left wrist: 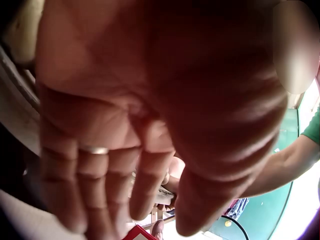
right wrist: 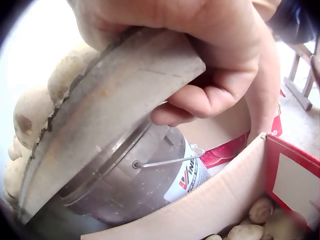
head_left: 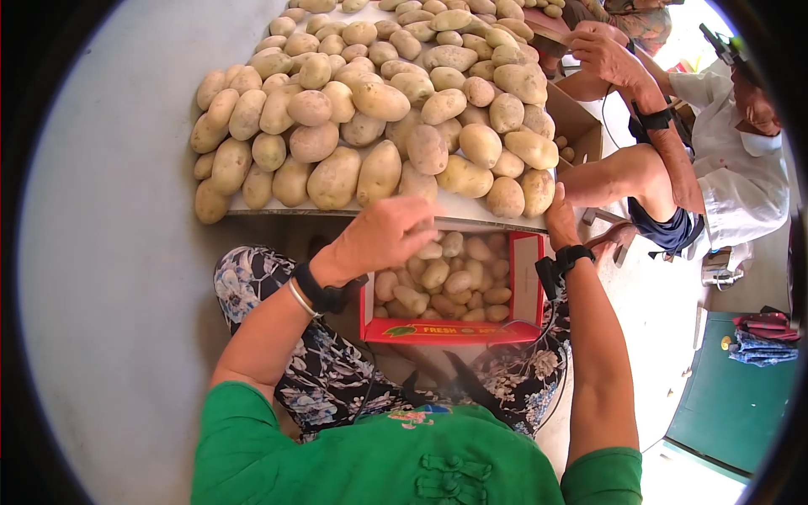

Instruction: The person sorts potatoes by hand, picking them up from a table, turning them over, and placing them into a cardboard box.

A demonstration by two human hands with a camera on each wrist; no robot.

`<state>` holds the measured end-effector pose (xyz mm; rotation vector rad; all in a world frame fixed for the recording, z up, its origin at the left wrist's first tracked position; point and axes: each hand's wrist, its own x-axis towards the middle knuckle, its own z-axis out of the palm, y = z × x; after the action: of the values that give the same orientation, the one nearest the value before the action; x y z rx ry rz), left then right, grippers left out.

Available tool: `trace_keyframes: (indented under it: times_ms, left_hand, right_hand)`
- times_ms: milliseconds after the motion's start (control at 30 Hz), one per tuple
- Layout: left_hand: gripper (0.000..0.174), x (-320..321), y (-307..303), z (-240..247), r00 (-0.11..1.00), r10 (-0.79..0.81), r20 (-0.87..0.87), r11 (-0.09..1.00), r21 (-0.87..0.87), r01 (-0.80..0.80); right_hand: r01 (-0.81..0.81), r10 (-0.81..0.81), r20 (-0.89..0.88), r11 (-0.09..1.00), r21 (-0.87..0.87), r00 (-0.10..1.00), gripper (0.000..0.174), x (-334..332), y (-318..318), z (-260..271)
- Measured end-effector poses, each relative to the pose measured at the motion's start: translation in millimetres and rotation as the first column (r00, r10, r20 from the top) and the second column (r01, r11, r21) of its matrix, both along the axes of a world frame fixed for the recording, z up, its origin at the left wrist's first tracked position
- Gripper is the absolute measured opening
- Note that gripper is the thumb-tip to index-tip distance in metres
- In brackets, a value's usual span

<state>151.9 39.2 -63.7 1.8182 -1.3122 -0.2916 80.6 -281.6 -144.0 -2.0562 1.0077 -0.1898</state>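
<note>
My left hand [head_left: 374, 240] is over the near side of a red and white cardboard box [head_left: 454, 334], close to the table's front edge. Its palm faces the left wrist camera, with fairly straight fingers [left wrist: 92, 175], a ring on one, and nothing held. The right hand [right wrist: 200, 55] grips the corner of the tabletop [right wrist: 115, 100], its fingers curled beneath the edge. Potatoes [head_left: 438, 282] partly fill the box below. On the tabletop lies a large heap of potatoes [head_left: 379, 101], reaching right up to the front edge.
Under the table stands a bucket [right wrist: 120, 185] with a wire handle. At the right another person [head_left: 728, 177] sits beside a brown carton [head_left: 579, 126] with potatoes in it. A green cabinet or panel [head_left: 732, 404] with cloths on it stands at the lower right.
</note>
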Motion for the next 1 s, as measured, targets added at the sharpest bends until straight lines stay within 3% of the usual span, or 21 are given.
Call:
trace_keyframes:
  times_ms: [67, 100, 167, 200, 300, 367, 667, 933, 1000]
  left_hand:
    - [0.03, 5, -5, 0, 0.933, 0.296, 0.204, 0.935, -0.261, -0.239]
    - [0.03, 11, -6, 2, 0.935, 0.293, 0.198, 0.937, -0.256, -0.239]
    - [0.039, 20, -10, 8, 0.767, 0.424, 0.481, 0.9, -0.319, -0.297]
    - [0.046, 19, -12, 16, 0.769, 0.423, 0.48, 0.906, -0.249, -0.343]
    - [0.05, 26, -18, 9, 0.773, 0.433, 0.464, 0.901, -0.247, -0.357]
    - [0.053, 31, -23, 4, 0.681, 0.42, 0.599, 0.893, -0.139, -0.429]
    - [0.057, 48, -32, 1, 0.711, 0.439, 0.55, 0.858, -0.021, -0.514]
    - [0.05, 48, -38, 4, 0.732, 0.475, 0.488, 0.855, -0.06, -0.515]
    - [0.048, 47, -36, 9, 0.76, 0.524, 0.385, 0.849, -0.164, -0.503]
  right_hand:
    - [0.004, -0.001, 0.075, 1.0, -0.029, 0.997, 0.076, 2, 2, -3]
    - [0.009, 0.0, 0.141, 0.998, -0.06, 0.99, 0.077, 0, 3, -5]
    - [0.023, -0.02, 0.061, 0.998, -0.057, 0.998, 0.078, 0, 3, -2]
    - [0.037, -0.037, 0.003, 0.998, -0.058, 0.999, 0.078, 2, 2, -3]
    - [0.046, -0.052, -0.059, 0.994, -0.099, 0.997, 0.079, 7, -5, -10]
    - [0.067, -0.075, -0.071, 0.991, -0.113, 0.995, 0.08, 6, 4, 0]
    - [0.031, -0.034, -0.063, 0.998, -0.048, 0.997, 0.079, 11, 0, -2]
    - [0.043, -0.051, -0.062, 0.992, -0.118, 0.997, 0.077, 7, 13, 12]
    - [0.05, -0.057, -0.061, 0.992, -0.118, 0.997, 0.077, 10, 15, 12]
